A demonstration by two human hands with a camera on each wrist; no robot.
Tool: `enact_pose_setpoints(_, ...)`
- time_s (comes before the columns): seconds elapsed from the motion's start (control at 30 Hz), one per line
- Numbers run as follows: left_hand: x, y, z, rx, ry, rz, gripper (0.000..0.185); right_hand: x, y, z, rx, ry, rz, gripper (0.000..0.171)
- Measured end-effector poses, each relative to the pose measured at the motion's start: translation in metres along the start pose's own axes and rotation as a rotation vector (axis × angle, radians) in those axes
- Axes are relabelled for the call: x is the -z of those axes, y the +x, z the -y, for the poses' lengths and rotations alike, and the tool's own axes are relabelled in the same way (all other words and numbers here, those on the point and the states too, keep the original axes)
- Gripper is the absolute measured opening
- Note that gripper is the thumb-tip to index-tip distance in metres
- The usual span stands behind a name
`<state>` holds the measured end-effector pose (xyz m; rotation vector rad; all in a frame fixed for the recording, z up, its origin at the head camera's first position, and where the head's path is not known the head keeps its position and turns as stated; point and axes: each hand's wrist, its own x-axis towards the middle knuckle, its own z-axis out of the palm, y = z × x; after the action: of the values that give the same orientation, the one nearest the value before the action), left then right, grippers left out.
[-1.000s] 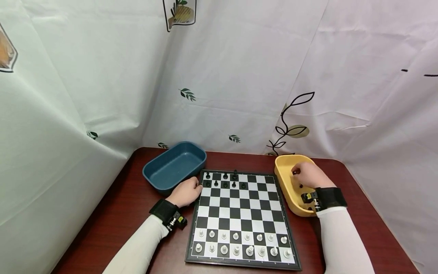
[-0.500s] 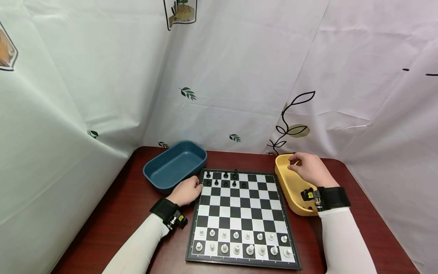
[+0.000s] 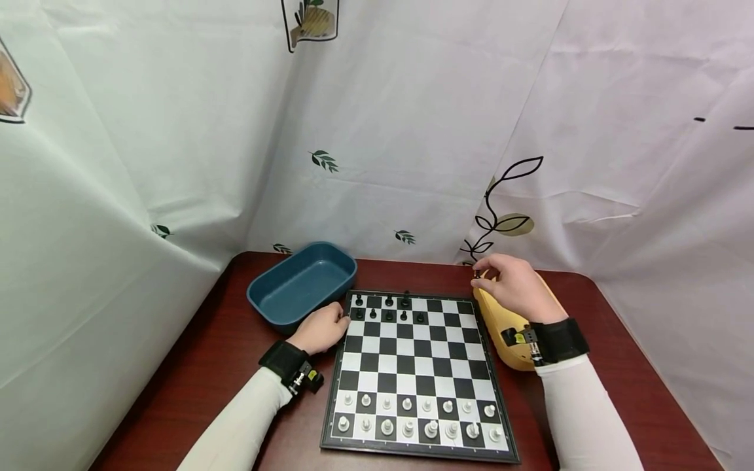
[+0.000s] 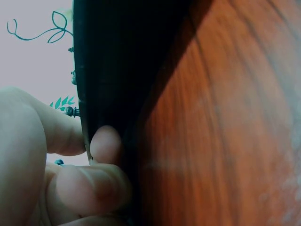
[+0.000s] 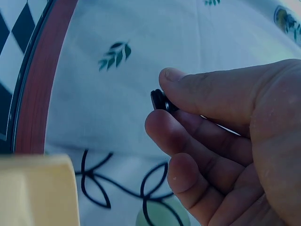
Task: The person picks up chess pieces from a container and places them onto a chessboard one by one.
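Observation:
My right hand [image 3: 515, 288] pinches a small black chess piece [image 5: 162, 100] between thumb and fingertips, above the far left rim of the yellow tray [image 3: 497, 330]. Its exact kind is hidden by the fingers. At the chessboard's [image 3: 412, 356] far left side, my left hand [image 3: 321, 329] holds the board's edge with curled fingers, seen close in the left wrist view. Several black pieces [image 3: 389, 316] stand on the left part of the two far rows. White pieces [image 3: 432, 429] fill the two near rows.
An oval blue tray [image 3: 300, 281] lies beyond my left hand, close to the board's far left corner. The yellow tray sits right of the board, partly covered by my right hand and wrist. A patterned white cloth [image 3: 377, 163] hangs behind the dark red table [image 3: 194, 366].
My right hand has come up out of the yellow tray and moved left and away from me, carrying the black chess piece. The left hand stays where it was.

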<state>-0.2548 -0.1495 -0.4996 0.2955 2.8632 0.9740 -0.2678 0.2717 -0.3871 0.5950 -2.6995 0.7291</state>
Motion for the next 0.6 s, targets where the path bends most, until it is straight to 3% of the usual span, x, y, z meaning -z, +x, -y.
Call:
enact_pose_setpoints(0.37,0.001,-0.001,-0.001,-0.002,-0.005,0.001,0.023,-0.025,0.021,0.038,0.056,0.024,0.056,0.021)
enact_pose_setpoints(0.6,0.001,-0.002,-0.001,-0.006,-0.010,0.001,0.023,-0.050,0.039,0.062,0.106,0.111,0.088,0.021)
